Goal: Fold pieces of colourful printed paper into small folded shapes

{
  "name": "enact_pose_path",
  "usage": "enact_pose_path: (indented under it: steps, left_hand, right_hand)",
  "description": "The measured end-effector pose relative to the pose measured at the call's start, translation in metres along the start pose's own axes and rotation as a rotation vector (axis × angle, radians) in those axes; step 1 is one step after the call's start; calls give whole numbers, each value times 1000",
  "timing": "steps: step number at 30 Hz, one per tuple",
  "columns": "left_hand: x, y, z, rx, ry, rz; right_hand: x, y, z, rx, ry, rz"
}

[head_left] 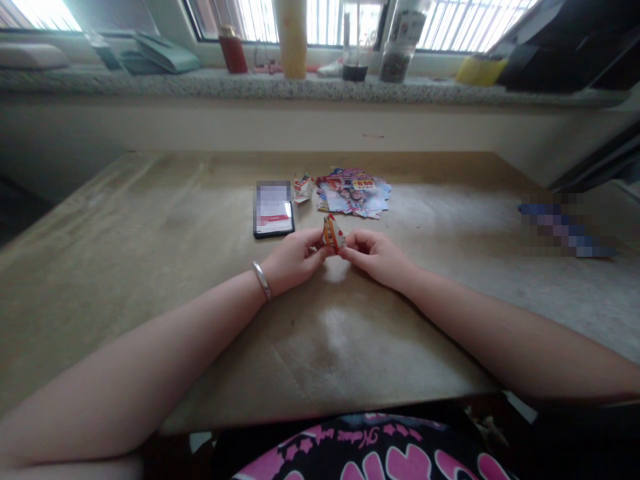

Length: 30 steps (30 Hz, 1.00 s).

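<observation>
A small piece of folded printed paper [333, 233], white with orange and red, stands pinched between my two hands above the middle of the table. My left hand [297, 259] holds its left side between thumb and fingers; a silver bangle circles that wrist. On the other side, my right hand [376, 257] grips the lower right corner with thumb and curled fingers. Just beyond lies another folded paper piece [303, 189], white and red. To its right a loose pile of colourful printed leaflets [354, 195] is spread out. A phone [273, 210] with a lit screen lies left of it.
The brown table [210, 373] reaches back to a wall below a stone windowsill [190, 83]. Along the sill stand a red bottle [233, 52], a tall yellow container [293, 40] and clear containers. A blurred blue item [565, 230] lies at the table's right.
</observation>
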State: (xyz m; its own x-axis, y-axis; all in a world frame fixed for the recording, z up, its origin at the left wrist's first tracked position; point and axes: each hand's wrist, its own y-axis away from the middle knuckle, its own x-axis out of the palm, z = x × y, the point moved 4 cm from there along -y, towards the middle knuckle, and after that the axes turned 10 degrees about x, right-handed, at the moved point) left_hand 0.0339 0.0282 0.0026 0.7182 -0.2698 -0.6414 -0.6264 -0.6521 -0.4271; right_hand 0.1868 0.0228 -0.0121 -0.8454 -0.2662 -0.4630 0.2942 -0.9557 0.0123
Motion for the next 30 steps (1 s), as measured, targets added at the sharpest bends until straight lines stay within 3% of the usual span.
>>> enact_pose_path:
  steps: [6,12,19,26,30]
  left_hand:
    - [1,0,-2,18,2,0]
    - [-9,-1,-6,93,-52,-112]
    - [-11,-2,-4,139,55,-111]
    - [-8,-1,2,42,229,-135]
    - [-8,-1,4,7,314,-131]
  right_hand:
    - [-6,8,12,-155,228,-146]
    - [-9,17,19,-261,514,-242]
    - [-7,20,20,-376,486,-256]
    - [-7,21,21,-404,529,-284]
    - [-5,21,20,-387,526,-236]
